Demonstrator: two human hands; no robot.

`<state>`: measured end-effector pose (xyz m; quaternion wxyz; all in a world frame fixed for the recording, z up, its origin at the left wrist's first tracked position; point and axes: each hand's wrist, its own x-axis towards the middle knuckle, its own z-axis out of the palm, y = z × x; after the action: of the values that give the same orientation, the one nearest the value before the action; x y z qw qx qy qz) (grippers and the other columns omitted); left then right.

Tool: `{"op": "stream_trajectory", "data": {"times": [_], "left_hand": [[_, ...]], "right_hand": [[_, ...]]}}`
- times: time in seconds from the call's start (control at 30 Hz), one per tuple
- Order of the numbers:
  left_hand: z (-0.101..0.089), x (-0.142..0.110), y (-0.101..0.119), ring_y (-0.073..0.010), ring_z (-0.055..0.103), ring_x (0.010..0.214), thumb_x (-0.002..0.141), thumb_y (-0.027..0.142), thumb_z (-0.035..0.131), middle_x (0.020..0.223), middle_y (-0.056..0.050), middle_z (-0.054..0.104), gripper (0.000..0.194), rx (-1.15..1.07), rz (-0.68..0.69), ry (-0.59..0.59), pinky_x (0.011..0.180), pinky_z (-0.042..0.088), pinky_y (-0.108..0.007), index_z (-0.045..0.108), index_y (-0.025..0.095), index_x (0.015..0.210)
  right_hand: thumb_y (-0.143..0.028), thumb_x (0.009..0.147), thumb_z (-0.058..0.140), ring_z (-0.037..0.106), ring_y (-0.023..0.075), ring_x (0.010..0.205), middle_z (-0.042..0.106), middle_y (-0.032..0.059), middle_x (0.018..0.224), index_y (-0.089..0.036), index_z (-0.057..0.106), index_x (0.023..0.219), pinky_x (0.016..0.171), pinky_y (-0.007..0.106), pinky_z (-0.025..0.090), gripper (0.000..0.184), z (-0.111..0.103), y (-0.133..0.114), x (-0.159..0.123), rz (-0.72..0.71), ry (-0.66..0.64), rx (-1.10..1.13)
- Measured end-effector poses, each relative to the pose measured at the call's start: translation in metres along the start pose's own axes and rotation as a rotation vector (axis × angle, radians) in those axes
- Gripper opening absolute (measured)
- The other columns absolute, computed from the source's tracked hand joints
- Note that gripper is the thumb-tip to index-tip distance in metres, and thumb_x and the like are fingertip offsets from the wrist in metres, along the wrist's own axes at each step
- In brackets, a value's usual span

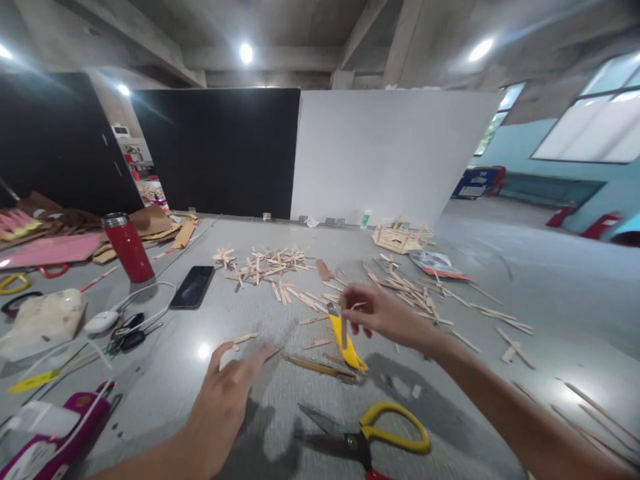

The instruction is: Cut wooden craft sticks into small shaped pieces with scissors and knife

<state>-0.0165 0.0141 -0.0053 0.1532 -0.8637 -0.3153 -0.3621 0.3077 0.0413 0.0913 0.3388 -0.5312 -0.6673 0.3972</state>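
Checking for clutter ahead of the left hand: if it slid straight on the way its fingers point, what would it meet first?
Probably the short wooden stick just beyond the left hand; depth is uncertain.

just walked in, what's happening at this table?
A person works at a grey table strewn with flat wooden craft sticks. The right hand pinches a yellow-handled utility knife, tip upward, above the surface. The left hand hovers open near one loose stick. Yellow-handled scissors lie closest to the camera; a red metal flask and a black phone sit to the left.
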Motion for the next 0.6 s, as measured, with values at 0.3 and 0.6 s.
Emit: {"op": "stream_trajectory", "data": {"times": [0.3,0.6], "left_hand": [[0.004,-0.004,0.003,-0.0332,0.036,0.15,0.098,0.004,0.046,0.157,-0.015,0.046,0.056,-0.082,0.104,-0.088,0.124,0.017,-0.067,0.049,0.021,0.151],[-0.012,0.013,0.014,-0.014,0.069,0.087,0.101,0.004,0.05,0.086,-0.003,0.073,0.021,-0.311,0.229,0.082,0.129,0.023,-0.051,0.069,0.011,0.108]], "right_hand": [[-0.052,0.075,0.081,0.062,0.0108,0.048,0.061,-0.0066,0.064,-0.022,0.052,0.083,0.038,0.018,0.043,0.043,0.074,0.005,-0.009,0.071,-0.091,0.335],[-0.059,0.074,0.083,0.062,0.0055,0.046,0.07,-0.0008,0.09,-0.021,0.053,0.086,0.037,0.016,0.042,0.051,0.112,0.0,-0.03,0.13,-0.157,0.522]]}}
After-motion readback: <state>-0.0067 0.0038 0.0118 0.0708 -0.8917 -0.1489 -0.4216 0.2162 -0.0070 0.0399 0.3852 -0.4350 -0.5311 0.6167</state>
